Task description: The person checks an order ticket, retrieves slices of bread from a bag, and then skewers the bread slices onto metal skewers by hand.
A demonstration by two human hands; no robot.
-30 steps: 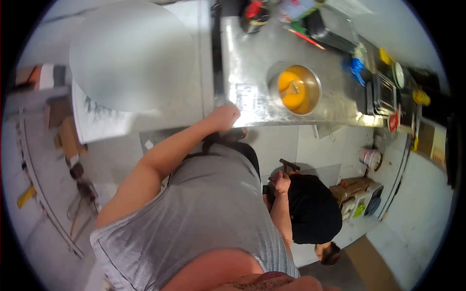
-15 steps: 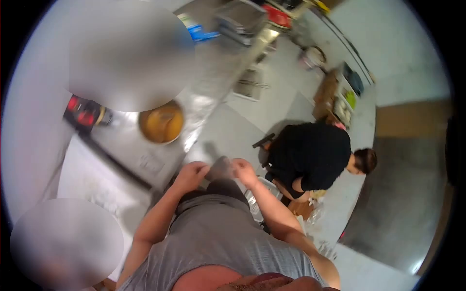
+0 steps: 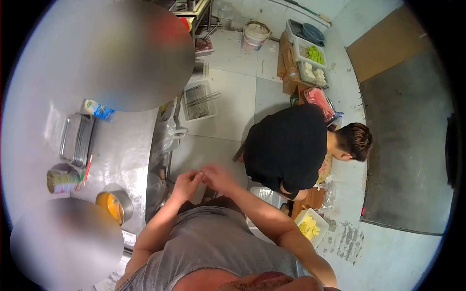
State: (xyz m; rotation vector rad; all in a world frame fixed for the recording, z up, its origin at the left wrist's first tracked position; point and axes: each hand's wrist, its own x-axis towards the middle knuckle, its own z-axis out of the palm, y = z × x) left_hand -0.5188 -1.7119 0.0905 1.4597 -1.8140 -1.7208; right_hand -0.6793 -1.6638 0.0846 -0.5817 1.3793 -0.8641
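My left hand (image 3: 188,185) and my right hand (image 3: 217,177) are close together in front of my waist, fingertips near or touching. The fingers of both are bent inward, and whether anything small is between them cannot be made out. The right hand is somewhat smeared by motion. To their left is the steel table (image 3: 127,155), bearing a metal pot (image 3: 127,206) with orange-yellow contents. Beyond the pot are an open can (image 3: 63,181), a red pencil-like stick (image 3: 88,167) and stacked metal trays (image 3: 76,138).
A person in black (image 3: 289,148) bends over at the right. Around them are a tub of yellow pieces (image 3: 310,228), a tray of pink meat (image 3: 320,103) and tubs of greens (image 3: 315,54). A bucket (image 3: 256,36) and a basket with wire racks (image 3: 199,101) stand on the floor.
The view has swung to the right, so the table and pot now lie at the left. My hands, far apart at first, have come together before my waist.
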